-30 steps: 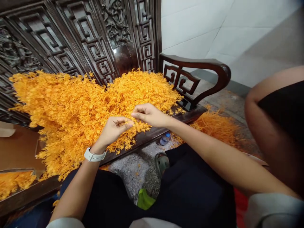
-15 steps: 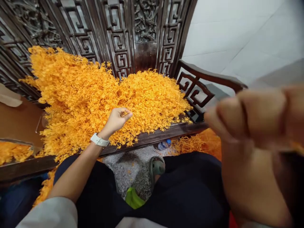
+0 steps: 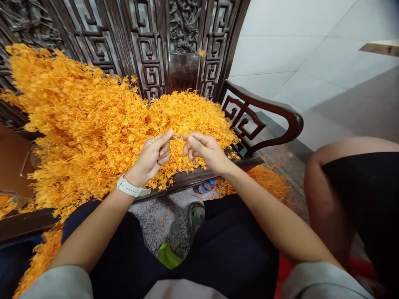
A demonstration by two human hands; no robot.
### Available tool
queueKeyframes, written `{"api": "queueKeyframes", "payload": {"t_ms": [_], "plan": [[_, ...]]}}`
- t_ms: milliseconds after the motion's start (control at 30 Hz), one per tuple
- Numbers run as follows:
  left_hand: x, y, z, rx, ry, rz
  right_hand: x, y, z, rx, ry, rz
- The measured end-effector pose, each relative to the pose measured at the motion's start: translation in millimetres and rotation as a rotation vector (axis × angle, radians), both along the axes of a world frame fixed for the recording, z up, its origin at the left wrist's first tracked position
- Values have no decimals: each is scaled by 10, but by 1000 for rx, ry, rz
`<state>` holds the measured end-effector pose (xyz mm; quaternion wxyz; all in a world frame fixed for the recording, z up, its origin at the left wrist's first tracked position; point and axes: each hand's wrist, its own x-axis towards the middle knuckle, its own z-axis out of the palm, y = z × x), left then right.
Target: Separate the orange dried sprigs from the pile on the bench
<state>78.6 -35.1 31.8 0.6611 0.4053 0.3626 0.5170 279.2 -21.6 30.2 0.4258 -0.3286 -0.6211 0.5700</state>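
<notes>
The left hand [image 3: 152, 154] and right hand [image 3: 208, 152] had finger and thumb pinched nearly closed, it seemed on a thin orange bit [image 3: 178, 136] between them, over the heap [image 3: 90, 124]. A soft pinch seemed best for it. The bench edge [image 3: 187, 179] was near; the armrest [image 3: 296, 121] stood well apart, leaving room.

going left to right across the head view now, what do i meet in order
brown cardboard → left hand → right hand → dark wooden armrest → another person's bare leg
</notes>
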Motion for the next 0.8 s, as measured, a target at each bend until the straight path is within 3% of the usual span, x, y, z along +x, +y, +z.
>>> {"api": "queueKeyframes", "payload": {"t_ms": [167,233,300,367,400,433,467,500,600,667,733,800], "plan": [[77,-48,-67,-32,-32,-9,-118,-87,-105,192,-87,-57],[59,-9,-72,-62,-39,22,-168,-242,-59,329,-153,24],[-17,78,-60,-116,-52,102,-240,-497,38,535,-214,284],[-141,181,-35,-155,-82,190,-295,-742,164,694,-241,718],[-208,225,-22,-163,-103,214,-300,-811,226,704,-226,936],[-267,257,-11,-159,-125,216,-289,-826,280,658,-187,1043],[-312,274,-5,-146,-145,199,-261,-783,321,574,-134,1032],[-337,276,-2,-132,-159,170,-221,-686,345,475,-69,923],[-291,205,-15,-102,-162,75,-80,-241,299,255,37,383],[-197,124,-26,-107,-149,22,-24,9,185,159,44,123],[-98,44,-32,-119,-138,-15,-31,134,39,95,-18,-30],[-18,-14,-38,-116,-122,-32,-91,139,-88,132,-122,-17]]}}
